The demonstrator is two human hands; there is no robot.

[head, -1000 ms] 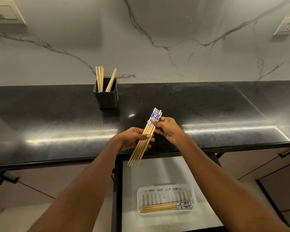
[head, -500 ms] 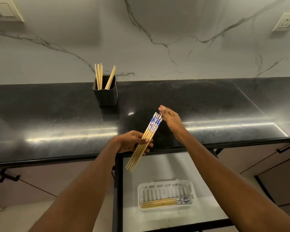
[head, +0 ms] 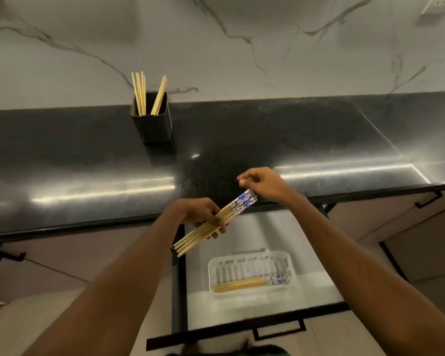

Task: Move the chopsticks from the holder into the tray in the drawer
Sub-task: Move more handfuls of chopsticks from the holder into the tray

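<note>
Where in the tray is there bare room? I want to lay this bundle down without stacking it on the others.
The white tray is bare along its slotted far half, between the far rim and the chopsticks in the tray. The near edge is crowded: those lie along it, blue ends right. The drawer floor beyond the tray is bare too.

The holder (head: 152,119) stands on the counter (head: 293,140), at the far left part, near the wall (head: 242,47). Several chopsticks (head: 149,95) stand in it. Below the near edge of the counter the drawer (head: 262,309) is pulled out, and the tray (head: 251,258) lies in it, a little to the right. More chopsticks (head: 249,283) lie in the near part of the tray. Above the far left corner of the drawer, the left hand (head: 203,214) holds a bundle of chopsticks (head: 213,223), tilted toward the far right. The right hand (head: 265,185) is just to the right of the bundle's far end.
</note>
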